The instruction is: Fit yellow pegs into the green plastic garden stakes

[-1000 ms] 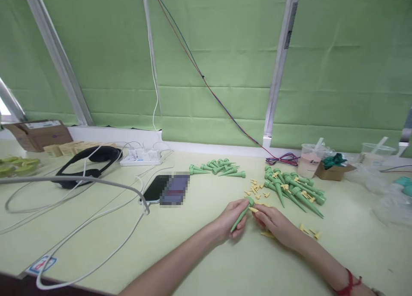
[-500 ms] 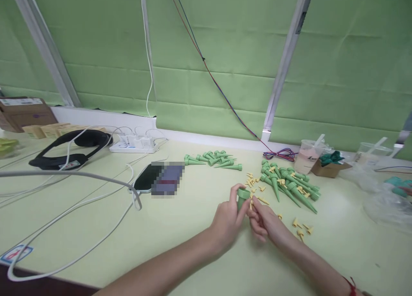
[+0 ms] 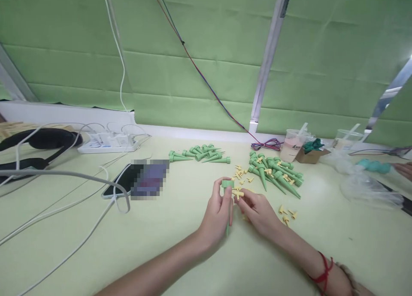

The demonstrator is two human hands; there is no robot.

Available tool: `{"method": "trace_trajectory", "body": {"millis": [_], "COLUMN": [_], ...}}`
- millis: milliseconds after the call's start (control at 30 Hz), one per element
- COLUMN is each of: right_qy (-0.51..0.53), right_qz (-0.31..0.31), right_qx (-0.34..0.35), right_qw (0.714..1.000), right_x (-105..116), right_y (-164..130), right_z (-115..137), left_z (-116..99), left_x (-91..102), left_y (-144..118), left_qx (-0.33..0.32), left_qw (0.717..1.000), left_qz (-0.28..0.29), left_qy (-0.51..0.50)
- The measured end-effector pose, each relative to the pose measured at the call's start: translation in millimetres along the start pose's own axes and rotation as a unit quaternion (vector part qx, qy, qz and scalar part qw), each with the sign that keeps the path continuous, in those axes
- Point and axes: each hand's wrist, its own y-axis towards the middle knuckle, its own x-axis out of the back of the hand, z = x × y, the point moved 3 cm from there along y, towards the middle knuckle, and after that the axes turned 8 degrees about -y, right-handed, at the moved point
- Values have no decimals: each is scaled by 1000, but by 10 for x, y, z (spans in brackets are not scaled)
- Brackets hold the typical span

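My left hand is closed around a green plastic spike. Its wide cap points up and its thin tip shows below my fingers. Just right of it, my right hand pinches a small yellow plastic nozzle, close to the cap; whether the two touch I cannot tell. Loose yellow nozzles lie behind my hands, and several more are scattered to the right of my right hand. A pile of green spikes with yellow nozzles among them lies at the back right. Another group of green spikes lies at the back middle.
Phones, white cables, a power strip and a black headset occupy the left. At right are drink cups, a small cardboard box and clear plastic bags. Another person's hand shows at the far right edge.
The view has swung right. The spike in my left hand stands more upright, and my right hand has turned so that the yellow nozzle in its fingertips is plainly seen.
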Motion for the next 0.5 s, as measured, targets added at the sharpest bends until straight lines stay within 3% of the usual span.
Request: {"method": "trace_trajectory", "body": {"millis": [167,300,500], "right_qy": [-74,-101,-168], "right_qz": [-38,-80,-70], "right_qx": [86,112,154], "right_qw": [993,985,971], "right_x": [59,87,113], "right_y": [-10,-32,5], "right_z": [25,52,41], "left_z": [6,14,52], "left_x": [-18,-8,-15], "left_y": [-17,-2,-4], "left_qx": [25,30,57], "left_qw": [1000,999,997], "left_qz": [3,-2,-20], "left_qy": [-13,-25,-56]}}
